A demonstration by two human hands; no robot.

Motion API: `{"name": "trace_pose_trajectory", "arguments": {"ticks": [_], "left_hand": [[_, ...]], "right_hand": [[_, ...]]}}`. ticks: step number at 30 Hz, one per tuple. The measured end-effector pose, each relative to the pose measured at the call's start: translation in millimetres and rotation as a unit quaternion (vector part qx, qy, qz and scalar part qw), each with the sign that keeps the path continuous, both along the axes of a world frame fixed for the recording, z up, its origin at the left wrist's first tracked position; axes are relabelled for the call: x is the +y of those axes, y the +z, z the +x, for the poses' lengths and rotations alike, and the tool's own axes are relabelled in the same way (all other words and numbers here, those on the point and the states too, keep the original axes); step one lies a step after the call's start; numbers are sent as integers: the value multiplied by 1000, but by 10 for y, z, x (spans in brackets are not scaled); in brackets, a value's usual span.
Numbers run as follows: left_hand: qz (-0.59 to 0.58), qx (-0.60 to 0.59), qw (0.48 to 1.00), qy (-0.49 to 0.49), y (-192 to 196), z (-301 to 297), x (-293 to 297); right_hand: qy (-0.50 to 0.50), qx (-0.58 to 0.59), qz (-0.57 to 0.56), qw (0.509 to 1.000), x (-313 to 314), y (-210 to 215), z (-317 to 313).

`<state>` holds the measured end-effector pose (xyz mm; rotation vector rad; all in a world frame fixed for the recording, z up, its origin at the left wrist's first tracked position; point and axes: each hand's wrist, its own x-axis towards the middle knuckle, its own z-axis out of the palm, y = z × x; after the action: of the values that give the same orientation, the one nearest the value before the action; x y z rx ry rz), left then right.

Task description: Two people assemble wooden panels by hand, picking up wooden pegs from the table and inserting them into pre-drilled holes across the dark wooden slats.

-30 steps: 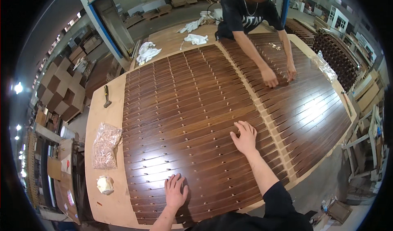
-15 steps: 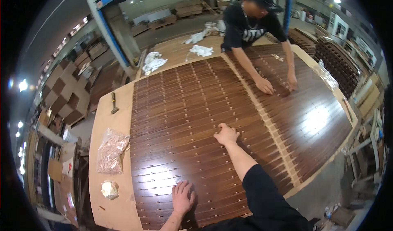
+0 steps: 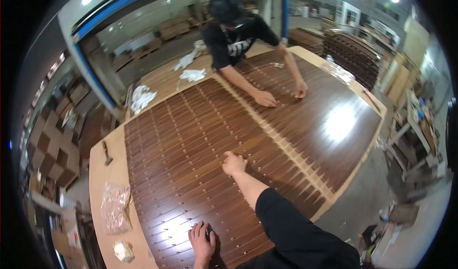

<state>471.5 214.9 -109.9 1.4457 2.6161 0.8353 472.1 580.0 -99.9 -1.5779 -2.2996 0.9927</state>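
Slats (image 3: 200, 140), dark wood, side by side, cover most of desk (image 3: 112, 178). My left hand (image 3: 202, 240) flat, fingers spread, on near slats. My right hand (image 3: 234, 164) curled, knuckles down, mid-panel; can't tell if pinching anything. Far side, other person's hands (image 3: 265, 98) press slats. Plastic bag (image 3: 114, 207) left, on bare desk.

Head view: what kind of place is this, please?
Probably a woodworking workshop or small factory. Rows of dark wooden slats cover a big worktable, more slats are stacked behind, and cardboard boxes stand at the left.
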Motion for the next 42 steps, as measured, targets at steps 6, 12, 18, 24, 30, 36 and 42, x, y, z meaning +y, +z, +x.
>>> {"name": "trace_pose_trajectory", "arguments": {"ticks": [6, 12, 18, 24, 30, 36, 42], "left_hand": [[7, 11, 1000, 25, -24, -18, -88], [-1, 16, 1000, 12, 126, -79, -11], [8, 11, 999, 42, -67, -82, -203], [39, -31, 998, 37, -106, -29, -114], [31, -19, 999, 18, -18, -121, -185], [11, 8, 1000, 3, -146, -62, -72], [72, 41, 996, 40, -171, -34, -58]], "right_hand": [[-28, 209, 4, 977, -566, 177, 375], [-61, 415, -33, 907, -1490, 214, 1333], [-47, 375, -59, 924, -2327, -110, 2140], [-102, 313, -45, 943, -3064, 50, 2461], [-50, 266, 43, 962, -3424, 409, 2606], [-153, 296, -47, 942, -3440, 216, 3352], [-177, 328, -30, 927, -3166, 195, 4351]]}}
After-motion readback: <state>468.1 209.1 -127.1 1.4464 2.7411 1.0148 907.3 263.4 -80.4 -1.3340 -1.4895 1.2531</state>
